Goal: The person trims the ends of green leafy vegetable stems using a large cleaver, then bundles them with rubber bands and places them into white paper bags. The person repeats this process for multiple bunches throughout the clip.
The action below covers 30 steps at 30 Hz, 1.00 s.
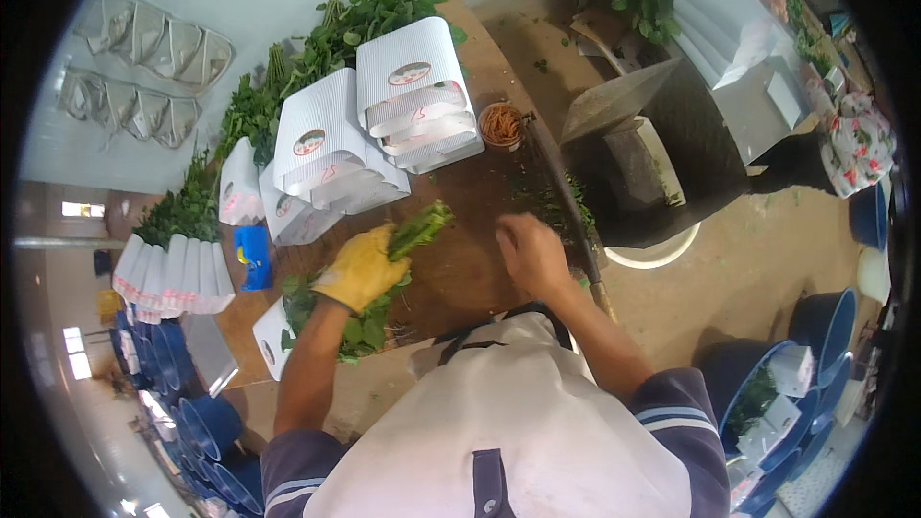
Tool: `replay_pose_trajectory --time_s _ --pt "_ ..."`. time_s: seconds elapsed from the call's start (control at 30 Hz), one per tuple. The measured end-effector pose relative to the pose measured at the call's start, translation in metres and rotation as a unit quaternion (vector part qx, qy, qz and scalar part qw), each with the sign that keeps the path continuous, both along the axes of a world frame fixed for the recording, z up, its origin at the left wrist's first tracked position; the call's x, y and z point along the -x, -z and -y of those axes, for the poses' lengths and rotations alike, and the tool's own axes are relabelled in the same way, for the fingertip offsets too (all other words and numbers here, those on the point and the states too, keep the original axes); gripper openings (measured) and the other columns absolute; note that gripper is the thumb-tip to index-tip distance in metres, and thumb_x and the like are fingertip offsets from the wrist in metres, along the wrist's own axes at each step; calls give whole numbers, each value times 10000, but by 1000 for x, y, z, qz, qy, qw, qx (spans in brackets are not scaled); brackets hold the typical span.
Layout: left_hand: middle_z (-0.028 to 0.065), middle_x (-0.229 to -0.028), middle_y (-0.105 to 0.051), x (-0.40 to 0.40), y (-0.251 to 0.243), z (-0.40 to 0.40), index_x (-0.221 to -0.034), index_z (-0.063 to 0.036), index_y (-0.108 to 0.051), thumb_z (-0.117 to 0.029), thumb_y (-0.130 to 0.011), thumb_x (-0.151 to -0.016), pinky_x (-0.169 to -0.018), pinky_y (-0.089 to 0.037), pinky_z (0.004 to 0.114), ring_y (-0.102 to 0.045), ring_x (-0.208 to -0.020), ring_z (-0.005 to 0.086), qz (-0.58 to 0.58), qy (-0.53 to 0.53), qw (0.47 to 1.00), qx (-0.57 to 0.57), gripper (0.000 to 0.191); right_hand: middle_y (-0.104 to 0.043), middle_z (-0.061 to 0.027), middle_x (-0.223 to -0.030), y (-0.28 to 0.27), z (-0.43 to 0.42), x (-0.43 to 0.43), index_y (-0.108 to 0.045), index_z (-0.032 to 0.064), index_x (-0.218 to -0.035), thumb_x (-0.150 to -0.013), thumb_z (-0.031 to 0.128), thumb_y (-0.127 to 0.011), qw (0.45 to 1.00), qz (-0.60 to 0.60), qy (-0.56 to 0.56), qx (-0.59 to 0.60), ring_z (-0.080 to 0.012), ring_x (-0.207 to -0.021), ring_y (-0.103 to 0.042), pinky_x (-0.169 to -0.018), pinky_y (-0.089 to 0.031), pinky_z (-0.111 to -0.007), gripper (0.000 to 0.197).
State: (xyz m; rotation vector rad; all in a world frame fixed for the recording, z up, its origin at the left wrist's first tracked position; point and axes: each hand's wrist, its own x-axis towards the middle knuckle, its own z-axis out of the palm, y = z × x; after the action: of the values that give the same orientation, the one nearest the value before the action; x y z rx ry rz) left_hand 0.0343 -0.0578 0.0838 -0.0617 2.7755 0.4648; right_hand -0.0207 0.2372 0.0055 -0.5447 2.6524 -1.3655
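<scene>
My left hand (pixel 365 267), in a yellow glove, grips a bunch of green cut stems (pixel 422 230) over the brown worktable (pixel 460 280). The stem ends point to the upper right, and green leaves (pixel 368 331) spread below the glove and wrist. Beside those leaves lies a white paper-wrapped bundle (pixel 270 339); whether it belongs to the held stems I cannot tell. My bare right hand (pixel 532 253) hovers near the table's right side with curled fingers, apart from the stems. Its fingertips are partly hidden, so anything inside them cannot be made out.
White corrugated-paper bundles (pixel 410 72) lie stacked at the table's back, leafy stems behind. A tub of rubber bands (pixel 501 125) stands near a long-handled blade (pixel 565 191) along the right edge. A blue tape dispenser (pixel 252 257) sits left. Blue buckets (pixel 748 374) stand on the floor.
</scene>
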Motion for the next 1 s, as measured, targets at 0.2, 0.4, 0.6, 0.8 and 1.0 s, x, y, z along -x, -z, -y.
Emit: replay_pose_trajectory --time_s 0.2,0.4,0.6,0.8,1.0 --pt "206 -1072 -742 -7 62 -36 -1168 -53 -693 -196 -657 -885 -870 -556 533 -701 -994 434 -36 2 999 -28 319 -744 -241 -1043 43 69 129 -683 7 -1028 -1013 210 -627 979 -41 59 -190 -462 -981 -731 -840 -605 -528 212" --pt "167 -987 -742 -17 69 -35 -1034 -117 -706 -221 -678 -871 -813 -544 547 -702 -949 433 -101 -70 986 -111 196 -763 -233 -1104 108 97 205 -675 -58 -1133 -1025 234 -631 920 -17 34 -391 -393 -941 -776 -812 -639 -468 315" --pt "153 -937 -729 -12 78 -31 -1012 -141 -677 -185 -644 -878 -771 -542 543 -709 -902 416 -74 -77 984 -143 145 -728 -288 -1207 130 97 220 -662 49 -1296 -1040 229 -578 952 19 134 -275 -468 -1119 -711 -927 -584 -531 324" --pt "136 -921 -727 -11 81 -31 -994 -152 -663 -169 -660 -863 -760 -546 530 -715 -894 397 -60 -68 985 -145 132 -741 -277 -1155 118 93 215 -697 81 -1283 -1024 253 -560 954 9 169 -246 -491 -1065 -710 -917 -566 -565 339" --pt "163 -926 -735 -13 74 -26 -950 -133 -691 -168 -654 -855 -761 -545 540 -715 -899 414 -125 -63 976 -164 107 -772 -248 -1020 74 94 190 -741 75 -1195 -946 259 -649 974 -21 162 -159 -467 -973 -736 -879 -575 -532 322"
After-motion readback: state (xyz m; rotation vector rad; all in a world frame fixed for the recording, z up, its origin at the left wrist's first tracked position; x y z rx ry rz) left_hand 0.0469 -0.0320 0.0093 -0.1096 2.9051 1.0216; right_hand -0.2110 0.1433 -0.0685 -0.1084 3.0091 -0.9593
